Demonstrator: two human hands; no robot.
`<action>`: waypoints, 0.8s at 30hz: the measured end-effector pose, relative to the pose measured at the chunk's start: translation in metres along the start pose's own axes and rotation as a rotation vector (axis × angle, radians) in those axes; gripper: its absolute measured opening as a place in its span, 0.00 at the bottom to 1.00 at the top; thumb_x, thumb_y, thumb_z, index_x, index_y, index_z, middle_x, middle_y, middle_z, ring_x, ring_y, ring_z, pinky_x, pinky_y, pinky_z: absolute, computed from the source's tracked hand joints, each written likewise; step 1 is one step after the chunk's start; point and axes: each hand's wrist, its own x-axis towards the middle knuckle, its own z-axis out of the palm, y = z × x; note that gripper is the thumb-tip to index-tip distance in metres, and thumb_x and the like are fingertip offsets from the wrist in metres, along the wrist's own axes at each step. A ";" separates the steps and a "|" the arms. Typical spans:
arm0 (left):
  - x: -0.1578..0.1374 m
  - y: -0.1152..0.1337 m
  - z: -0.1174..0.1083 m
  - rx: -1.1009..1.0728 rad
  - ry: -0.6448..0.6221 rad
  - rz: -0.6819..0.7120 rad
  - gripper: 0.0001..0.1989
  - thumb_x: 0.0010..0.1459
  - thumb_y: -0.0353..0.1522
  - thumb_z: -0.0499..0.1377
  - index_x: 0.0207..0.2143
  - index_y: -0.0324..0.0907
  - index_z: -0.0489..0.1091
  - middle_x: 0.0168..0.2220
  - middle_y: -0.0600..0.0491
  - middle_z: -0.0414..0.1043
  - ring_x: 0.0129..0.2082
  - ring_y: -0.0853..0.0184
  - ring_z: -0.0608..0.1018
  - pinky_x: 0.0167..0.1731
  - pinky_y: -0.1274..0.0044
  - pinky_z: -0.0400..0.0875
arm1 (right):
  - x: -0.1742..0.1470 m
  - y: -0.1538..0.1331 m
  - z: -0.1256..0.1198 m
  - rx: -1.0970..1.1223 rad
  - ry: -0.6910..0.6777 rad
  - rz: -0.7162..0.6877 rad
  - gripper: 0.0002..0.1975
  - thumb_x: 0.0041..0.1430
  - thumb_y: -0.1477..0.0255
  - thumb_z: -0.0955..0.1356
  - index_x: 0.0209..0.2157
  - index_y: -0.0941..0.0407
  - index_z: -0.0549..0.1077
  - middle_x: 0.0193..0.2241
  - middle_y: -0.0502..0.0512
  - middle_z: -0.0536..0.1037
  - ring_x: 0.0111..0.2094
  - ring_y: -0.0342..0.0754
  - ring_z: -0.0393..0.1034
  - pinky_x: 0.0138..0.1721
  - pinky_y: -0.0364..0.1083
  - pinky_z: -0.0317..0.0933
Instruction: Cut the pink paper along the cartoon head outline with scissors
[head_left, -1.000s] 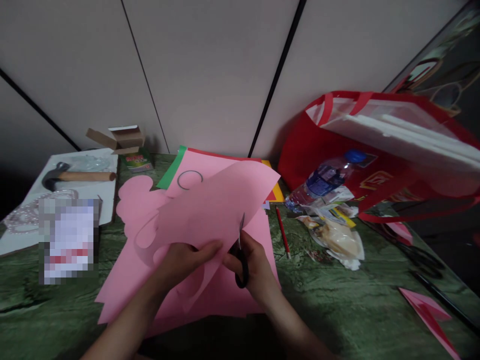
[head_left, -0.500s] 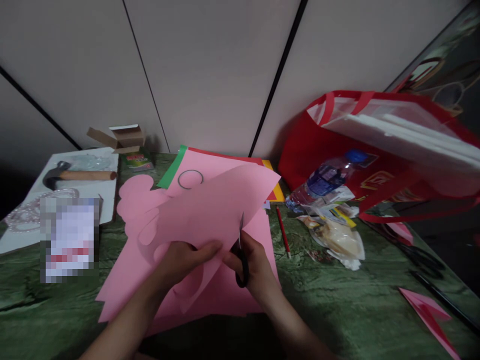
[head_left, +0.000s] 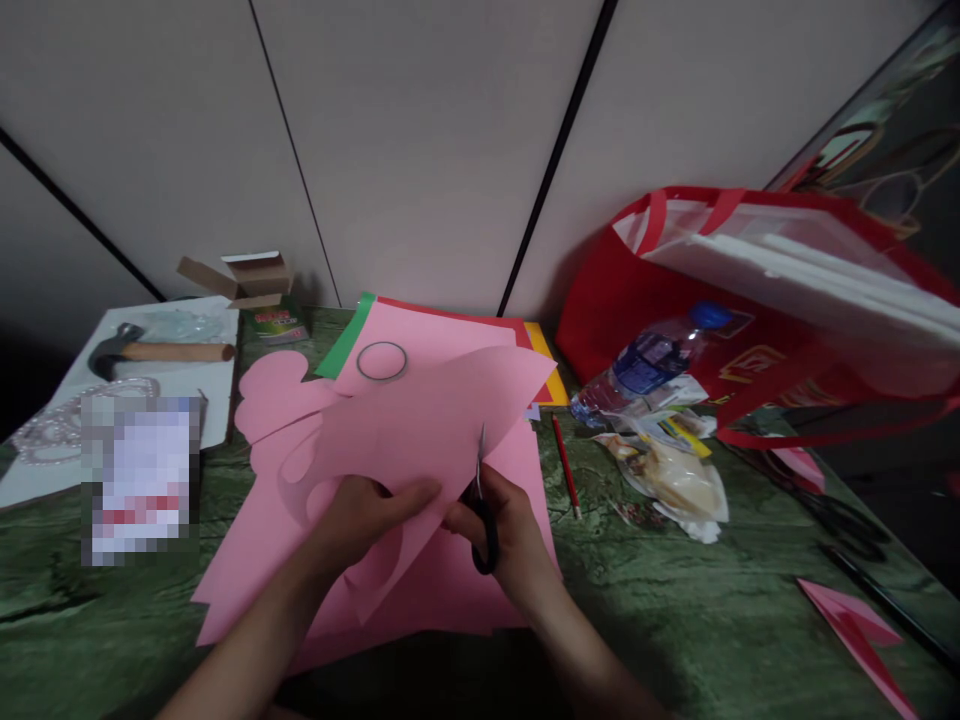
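A sheet of pink paper [head_left: 427, 420] is held up and curls over a stack of more pink paper [head_left: 262, 570]. My left hand [head_left: 367, 520] pinches its lower edge, thumb on top and fingers hidden beneath. My right hand [head_left: 502, 520] is closed round the black handles of a pair of scissors [head_left: 481, 470], blades pointing up at the right part of the sheet. Rounded pink cut-outs [head_left: 274, 385] lie to the left. A thin dark ring [head_left: 382, 361] rests on the paper behind.
At left a hammer [head_left: 176, 351] lies on a white board [head_left: 217, 410], near an open small box [head_left: 277, 315]. On the right are a red pencil [head_left: 566, 465], a water bottle [head_left: 645, 365], a red bag [head_left: 600, 290], a plastic packet [head_left: 675, 470] and black scissors [head_left: 840, 515].
The raised far edge and right corner of the held sheet have dropped slightly. Both hands stay almost in place, still gripping the paper and scissors.
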 end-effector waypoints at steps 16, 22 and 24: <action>0.005 -0.008 -0.003 -0.086 -0.024 0.102 0.10 0.45 0.36 0.62 0.27 0.39 0.72 0.26 0.52 0.77 0.29 0.63 0.77 0.26 0.76 0.71 | -0.001 -0.002 0.002 -0.027 0.032 0.012 0.17 0.45 0.59 0.71 0.25 0.57 0.65 0.18 0.46 0.67 0.21 0.42 0.61 0.24 0.43 0.55; 0.006 -0.007 -0.004 -0.149 -0.029 0.141 0.08 0.45 0.35 0.62 0.29 0.40 0.70 0.26 0.54 0.76 0.28 0.65 0.77 0.24 0.79 0.70 | -0.001 -0.003 0.003 0.012 0.041 0.022 0.15 0.44 0.61 0.71 0.24 0.57 0.67 0.18 0.46 0.68 0.20 0.41 0.62 0.23 0.42 0.58; 0.006 -0.007 -0.004 -0.153 -0.028 0.140 0.08 0.45 0.34 0.62 0.29 0.40 0.69 0.27 0.54 0.76 0.28 0.65 0.77 0.25 0.79 0.71 | -0.001 -0.003 0.003 0.014 0.045 0.021 0.15 0.44 0.61 0.71 0.24 0.57 0.67 0.17 0.45 0.68 0.20 0.41 0.63 0.22 0.42 0.58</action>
